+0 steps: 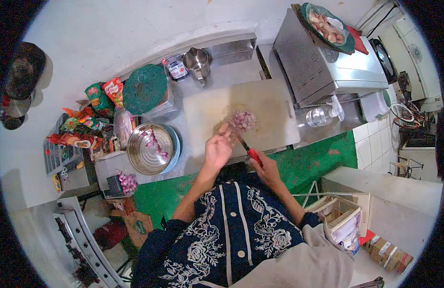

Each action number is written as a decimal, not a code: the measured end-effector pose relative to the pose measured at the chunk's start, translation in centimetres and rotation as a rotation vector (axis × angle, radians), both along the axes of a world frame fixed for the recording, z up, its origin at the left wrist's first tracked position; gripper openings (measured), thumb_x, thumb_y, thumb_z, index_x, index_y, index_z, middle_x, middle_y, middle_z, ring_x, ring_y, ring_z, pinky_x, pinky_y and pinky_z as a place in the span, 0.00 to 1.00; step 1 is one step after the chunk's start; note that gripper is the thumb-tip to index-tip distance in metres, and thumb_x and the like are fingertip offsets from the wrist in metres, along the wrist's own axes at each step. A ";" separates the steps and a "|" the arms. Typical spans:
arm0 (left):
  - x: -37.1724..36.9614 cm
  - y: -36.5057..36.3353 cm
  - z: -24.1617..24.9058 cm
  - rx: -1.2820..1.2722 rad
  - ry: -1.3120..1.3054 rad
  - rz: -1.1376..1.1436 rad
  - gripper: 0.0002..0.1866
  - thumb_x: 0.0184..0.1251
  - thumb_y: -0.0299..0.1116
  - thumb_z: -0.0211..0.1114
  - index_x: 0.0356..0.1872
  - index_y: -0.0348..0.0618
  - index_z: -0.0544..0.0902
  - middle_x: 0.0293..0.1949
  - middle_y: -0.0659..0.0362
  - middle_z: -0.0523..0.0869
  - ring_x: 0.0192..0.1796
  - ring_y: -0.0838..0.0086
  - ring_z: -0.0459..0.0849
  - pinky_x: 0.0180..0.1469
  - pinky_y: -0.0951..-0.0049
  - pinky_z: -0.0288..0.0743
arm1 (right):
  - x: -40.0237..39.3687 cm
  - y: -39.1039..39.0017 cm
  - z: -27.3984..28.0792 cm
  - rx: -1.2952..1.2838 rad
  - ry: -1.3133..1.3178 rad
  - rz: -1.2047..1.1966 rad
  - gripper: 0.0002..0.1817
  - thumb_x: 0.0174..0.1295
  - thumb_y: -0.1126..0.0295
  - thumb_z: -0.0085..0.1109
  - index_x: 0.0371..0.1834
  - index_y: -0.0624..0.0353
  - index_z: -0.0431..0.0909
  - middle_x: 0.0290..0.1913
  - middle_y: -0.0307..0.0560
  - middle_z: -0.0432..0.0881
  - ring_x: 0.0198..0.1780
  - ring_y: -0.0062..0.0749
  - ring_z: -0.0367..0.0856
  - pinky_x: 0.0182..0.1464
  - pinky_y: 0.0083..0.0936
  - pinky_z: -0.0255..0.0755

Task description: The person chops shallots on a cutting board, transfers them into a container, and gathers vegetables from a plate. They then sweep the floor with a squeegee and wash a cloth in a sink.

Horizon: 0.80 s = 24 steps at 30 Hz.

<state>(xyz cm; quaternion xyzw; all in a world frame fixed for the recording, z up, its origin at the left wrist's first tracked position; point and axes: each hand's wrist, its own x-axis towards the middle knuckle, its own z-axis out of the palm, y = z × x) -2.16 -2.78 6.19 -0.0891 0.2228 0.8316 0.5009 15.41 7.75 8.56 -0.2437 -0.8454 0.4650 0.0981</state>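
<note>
Red-handled knife gripped in right hand; left hand curled, steadying shallots mid-board. Step: chopping. Next cut likely needs fingertips tucked clear.

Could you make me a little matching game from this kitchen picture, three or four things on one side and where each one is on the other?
Things:
1. Knife with red handle
2. Chopped shallots
3. Metal bowl
4. Spray bottle

Places:
A. Lying on its side beside the cutting board's far end
B. In the right hand
C. Piled on the cutting board
D. On the counter beside the left hand, holding a few shallots

Pairs: 1-B, 2-C, 3-D, 4-A
</note>
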 end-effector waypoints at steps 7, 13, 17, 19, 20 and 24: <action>0.1 -1.1 1.1 0.039 0.061 -0.055 0.35 0.46 0.31 0.53 0.64 0.45 0.65 0.64 0.59 0.65 0.66 0.72 0.59 0.67 0.68 0.47 | -1.3 0.8 -1.7 -0.026 -0.070 -0.032 0.18 0.64 0.61 0.50 0.55 0.55 0.70 0.45 0.55 0.80 0.44 0.51 0.79 0.45 0.38 0.73; -0.9 -2.2 0.3 -0.014 0.098 -0.036 0.35 0.49 0.30 0.52 0.65 0.43 0.63 0.66 0.58 0.64 0.68 0.72 0.58 0.67 0.65 0.49 | -1.7 0.7 -2.7 -0.016 -0.148 -0.054 0.18 0.64 0.63 0.48 0.55 0.55 0.70 0.45 0.55 0.80 0.43 0.52 0.79 0.44 0.39 0.74; -2.1 -3.8 0.2 -0.148 0.165 0.119 0.34 0.49 0.28 0.51 0.65 0.46 0.63 0.66 0.61 0.64 0.70 0.76 0.53 0.69 0.65 0.44 | -1.2 0.8 -3.2 -0.025 -0.162 0.042 0.18 0.65 0.61 0.47 0.55 0.56 0.70 0.47 0.57 0.79 0.44 0.55 0.78 0.43 0.42 0.73; -2.8 -4.5 -0.5 -0.179 0.151 0.197 0.33 0.50 0.26 0.51 0.64 0.46 0.64 0.64 0.61 0.66 0.69 0.75 0.55 0.69 0.64 0.47 | -0.8 -0.2 -4.1 0.002 -0.102 0.114 0.19 0.65 0.59 0.47 0.55 0.56 0.70 0.44 0.58 0.79 0.44 0.54 0.78 0.44 0.41 0.73; -3.0 -4.9 -0.8 -0.189 0.129 0.227 0.33 0.50 0.25 0.51 0.64 0.46 0.64 0.63 0.62 0.67 0.69 0.75 0.56 0.69 0.64 0.49 | -0.9 -0.5 -4.4 0.016 -0.071 0.153 0.19 0.65 0.58 0.47 0.55 0.56 0.70 0.43 0.59 0.79 0.44 0.54 0.79 0.45 0.40 0.73; -3.3 -5.8 -2.5 -0.175 0.070 0.267 0.30 0.52 0.24 0.51 0.62 0.46 0.66 0.59 0.63 0.70 0.67 0.73 0.60 0.68 0.63 0.54 | -1.9 -0.5 -4.3 0.015 -0.208 0.137 0.17 0.65 0.62 0.45 0.54 0.57 0.69 0.46 0.60 0.78 0.42 0.57 0.78 0.43 0.46 0.72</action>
